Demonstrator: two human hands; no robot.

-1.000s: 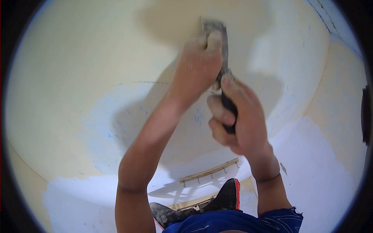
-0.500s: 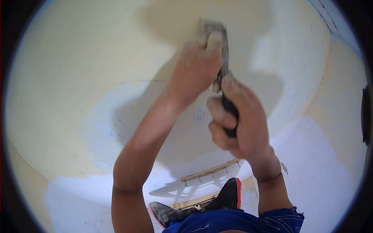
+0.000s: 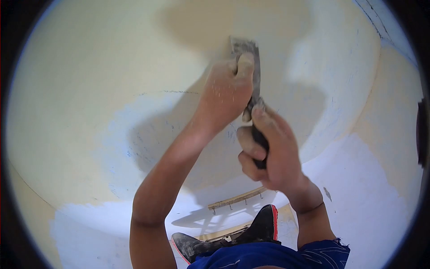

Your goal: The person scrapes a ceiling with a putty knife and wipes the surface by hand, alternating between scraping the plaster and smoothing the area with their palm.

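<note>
A putty knife (image 3: 249,67) with a grey, smeared blade and a dark handle lies flat against a cream-coloured wall (image 3: 89,80). My right hand (image 3: 268,148) is wrapped around the dark handle below the blade. My left hand (image 3: 226,96) presses its fingers on the back of the blade, pushing it onto the wall. Both arms reach up and forward. The lower end of the handle is hidden in my right fist.
Pale blue-white patches (image 3: 134,134) show through the cream coat, and a larger white area (image 3: 358,188) spreads at lower right. A wooden strip with hooks (image 3: 237,199) is fixed lower down. A black shoe with a red edge (image 3: 262,226) and blue cloth (image 3: 268,258) show at the bottom.
The blade and both hands have slid down the wall a little, and my right hand has shifted slightly left.
</note>
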